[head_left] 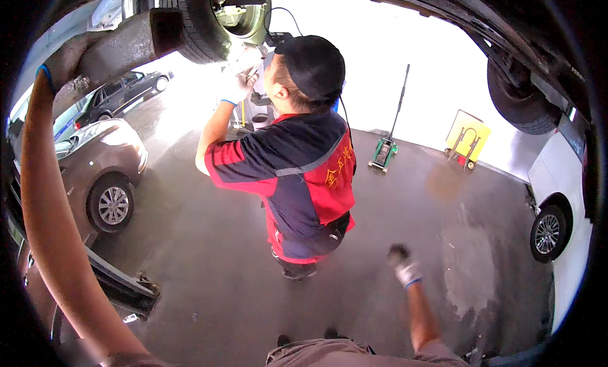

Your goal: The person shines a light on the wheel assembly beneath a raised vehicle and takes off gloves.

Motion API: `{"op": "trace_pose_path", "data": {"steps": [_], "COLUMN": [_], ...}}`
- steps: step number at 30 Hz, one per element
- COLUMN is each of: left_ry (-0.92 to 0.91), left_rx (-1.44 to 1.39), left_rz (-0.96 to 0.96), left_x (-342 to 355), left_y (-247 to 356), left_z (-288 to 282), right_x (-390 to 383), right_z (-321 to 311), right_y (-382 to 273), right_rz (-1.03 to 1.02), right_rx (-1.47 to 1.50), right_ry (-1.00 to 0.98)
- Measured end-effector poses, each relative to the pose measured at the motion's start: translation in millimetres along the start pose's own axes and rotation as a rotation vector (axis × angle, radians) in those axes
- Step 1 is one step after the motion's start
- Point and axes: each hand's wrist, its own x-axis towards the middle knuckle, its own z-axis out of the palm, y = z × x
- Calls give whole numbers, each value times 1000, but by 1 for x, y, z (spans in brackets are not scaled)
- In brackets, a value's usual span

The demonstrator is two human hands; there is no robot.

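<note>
My left arm reaches up to a worn metal lift arm (123,44) below the raised car. My left hand (62,57), in a dirty glove with a blue cuff, is against that metal; its fingers blend into it and cannot be made out. Low on the right, away from any object, hangs my right hand (404,265) in a whitish glove with dark fingers. Blur hides whether those fingers hold anything. In front of me a co-worker (297,170) in a black cap and a red and navy uniform raises gloved hands (240,78) toward the raised tyre (196,25).
Overhead runs the car's dark underside (468,18), with another tyre (519,104) at the right. A green floor jack (384,153) and a yellow panel (467,135) stand by the far wall. Parked cars include a brown one (107,154) and a white one (560,177).
</note>
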Motion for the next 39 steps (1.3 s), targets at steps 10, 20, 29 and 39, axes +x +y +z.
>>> {"op": "trace_pose_path", "data": {"steps": [10,20,29,39], "left_ry": [-17,-156,-177,-82], "left_rx": [89,536,70,-39], "left_rz": [-37,88,-60,-139], "left_x": [-23,-16,-40,-61], "left_y": [38,43,42,52], "left_z": [5,1,9,-12], "right_x": [-104,-81,-135,-170], "right_z": [504,584,608,618], "right_y": [-275,-254,-176,-174], "right_rz": [-2177,-2124,-1914,-1907], "right_rx": [-1403,-2085,-2160,-2178], "right_ry": [179,267,577,458]}}
